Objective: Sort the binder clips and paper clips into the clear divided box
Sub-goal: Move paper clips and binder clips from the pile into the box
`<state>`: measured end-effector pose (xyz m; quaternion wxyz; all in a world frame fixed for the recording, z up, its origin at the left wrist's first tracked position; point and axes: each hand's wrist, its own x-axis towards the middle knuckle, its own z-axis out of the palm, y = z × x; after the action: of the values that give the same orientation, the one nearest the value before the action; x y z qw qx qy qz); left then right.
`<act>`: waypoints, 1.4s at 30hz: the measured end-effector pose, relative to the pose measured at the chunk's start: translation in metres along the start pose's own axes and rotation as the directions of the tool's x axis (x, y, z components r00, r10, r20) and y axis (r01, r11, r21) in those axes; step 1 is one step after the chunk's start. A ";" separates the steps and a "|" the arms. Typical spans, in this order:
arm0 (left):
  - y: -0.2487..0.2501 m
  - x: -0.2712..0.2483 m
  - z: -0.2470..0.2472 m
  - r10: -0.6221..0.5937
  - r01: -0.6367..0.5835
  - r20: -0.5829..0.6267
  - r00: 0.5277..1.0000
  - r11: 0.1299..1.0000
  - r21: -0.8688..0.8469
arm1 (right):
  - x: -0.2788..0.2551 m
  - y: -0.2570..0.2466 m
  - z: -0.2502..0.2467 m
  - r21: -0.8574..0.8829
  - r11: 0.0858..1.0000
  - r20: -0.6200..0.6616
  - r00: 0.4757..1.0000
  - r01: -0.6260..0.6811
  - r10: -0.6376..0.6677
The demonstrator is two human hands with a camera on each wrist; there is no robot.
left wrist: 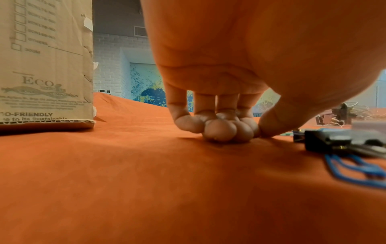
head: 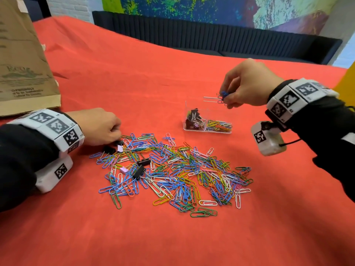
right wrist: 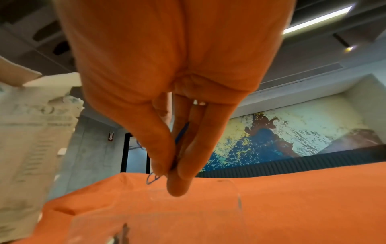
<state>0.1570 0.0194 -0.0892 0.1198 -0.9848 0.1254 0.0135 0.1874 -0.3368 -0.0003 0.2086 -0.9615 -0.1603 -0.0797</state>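
The clear divided box [head: 207,129] stands on the red cloth [head: 134,73], far right of the heap of paper clips [head: 172,173]; binder clips fill its left compartment, paper clips its right. The right hand [head: 247,85] pinches a few blue paper clips [head: 222,96] above the box, roughly over the divider, so a release here could drop them among the binder clips or catch the raised lid. The left hand [head: 101,125] rests curled at the heap's far left edge beside a black binder clip [head: 109,149]; whether it grips anything cannot be told.
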 end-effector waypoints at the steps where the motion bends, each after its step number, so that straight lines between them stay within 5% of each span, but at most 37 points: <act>1: 0.000 0.000 0.000 -0.002 0.002 0.002 1.000 1.000 0.003 | 0.004 0.001 0.003 -0.051 0.999 0.014 1.000 -0.007 0.008; 7: 0.000 0.000 0.001 0.021 -0.020 -0.018 1.000 1.000 0.006 | 0.010 0.002 0.018 -0.290 0.957 0.042 0.999 -0.001 0.014; 16: -0.002 0.000 0.001 0.019 -0.019 -0.002 1.000 1.000 -0.010 | -0.011 0.000 0.000 -0.257 0.961 -0.093 0.988 0.098 -0.126; 19: -0.001 0.000 0.000 0.025 -0.025 -0.006 1.000 1.000 -0.003 | -0.038 -0.011 0.008 -0.215 0.951 0.095 0.974 0.221 -0.205; 23: -0.002 0.002 0.002 0.028 -0.028 -0.007 1.000 1.000 0.009 | -0.069 -0.016 0.035 -0.199 0.926 0.430 0.878 0.321 -0.211; 28: -0.003 0.002 0.003 0.029 -0.030 -0.014 0.999 1.000 -0.007 | -0.073 -0.009 0.057 -0.197 0.886 0.512 0.814 0.420 -0.272; 36: -0.005 0.004 0.005 0.039 -0.039 -0.016 0.999 0.999 0.004 | -0.079 -0.014 0.060 -0.217 0.878 0.484 0.828 0.428 -0.284; 42: -0.006 0.005 0.007 0.053 -0.052 -0.026 0.998 0.998 0.025 | -0.072 -0.006 0.043 -0.120 0.945 0.412 0.881 0.305 -0.232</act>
<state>0.1631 0.0258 -0.0943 0.1294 -0.9797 0.1529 0.0020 0.1212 -0.3329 -0.0523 0.0706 -0.9410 -0.3231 0.0719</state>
